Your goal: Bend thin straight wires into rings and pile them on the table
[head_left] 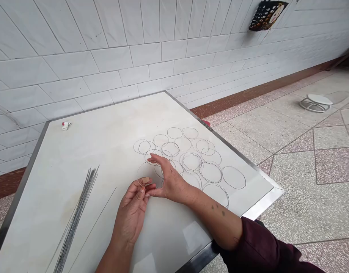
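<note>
A thin wire ring (137, 173) is pinched between the thumb and fingers of my left hand (131, 214) over the front middle of the table. A tan strip, like tape, is wrapped round one finger of that hand. My right hand (174, 184) curves about the ring's right side with thumb and fingers spread wide. Its thumb is close to the left fingertips; whether it touches the wire I cannot tell. Behind and right of my hands lie several finished-looking wire rings (210, 171), many overlapping. To the left rests a bundle of straight wires (76, 223), with a single wire (95, 224) beside it.
The white table (106, 136) has a metal edge and stands near a tiled wall (146, 53). Small white and red items (65, 126) sit in its far left corner. A dark perforated basket (267, 16) hangs on the wall. A white stool (316, 101) is on the floor at right.
</note>
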Demonstrator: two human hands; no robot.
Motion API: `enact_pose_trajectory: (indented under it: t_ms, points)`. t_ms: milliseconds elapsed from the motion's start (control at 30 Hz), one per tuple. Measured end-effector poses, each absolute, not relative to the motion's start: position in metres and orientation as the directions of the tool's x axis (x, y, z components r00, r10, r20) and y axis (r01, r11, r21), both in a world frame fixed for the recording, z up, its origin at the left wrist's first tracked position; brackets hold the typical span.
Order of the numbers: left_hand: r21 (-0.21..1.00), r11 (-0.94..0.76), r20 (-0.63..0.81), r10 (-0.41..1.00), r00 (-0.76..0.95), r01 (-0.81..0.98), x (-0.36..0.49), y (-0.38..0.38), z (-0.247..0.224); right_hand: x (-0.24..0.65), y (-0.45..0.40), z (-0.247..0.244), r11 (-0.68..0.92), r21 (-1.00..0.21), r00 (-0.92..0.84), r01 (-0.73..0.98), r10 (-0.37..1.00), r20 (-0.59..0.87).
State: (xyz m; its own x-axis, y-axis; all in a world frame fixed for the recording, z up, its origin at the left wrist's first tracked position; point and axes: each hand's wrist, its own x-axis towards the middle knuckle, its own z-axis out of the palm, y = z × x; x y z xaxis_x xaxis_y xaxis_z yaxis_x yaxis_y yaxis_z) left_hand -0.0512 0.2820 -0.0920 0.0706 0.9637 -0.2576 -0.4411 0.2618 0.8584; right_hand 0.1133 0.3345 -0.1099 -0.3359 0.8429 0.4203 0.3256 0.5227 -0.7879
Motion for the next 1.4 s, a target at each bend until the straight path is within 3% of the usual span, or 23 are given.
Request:
enact_pose_trajectory:
  t_ms: [433, 667, 933, 1400]
  points:
    - [0.858, 0.366, -0.381, 0.924, 0.031, -0.361, -0.058, 0.29, -0.1, 0.108, 0.334, -0.116, 0.513, -0.714, -0.337, 0.478, 0.857, 0.39]
    - [0.914, 0.388, -0.397, 0.916, -0.061, -0.119, -0.071, 0.299, -0.096, 0.1, 0.336, -0.121, 0.506, -0.654, -0.34, 0.562, 0.863, 0.375]
    - [0.926, 0.337, -0.308, 0.935, -0.175, 0.17, -0.085, 0.312, -0.101, 0.098, 0.335, -0.118, 0.461, -0.568, -0.366, 0.682, 0.887, 0.281]
    - [0.719, 0.237, -0.117, 0.968, -0.222, 0.653, -0.083, 0.337, -0.1, 0.099, 0.337, -0.108, 0.375, -0.457, -0.375, 0.807, 0.922, 0.096]
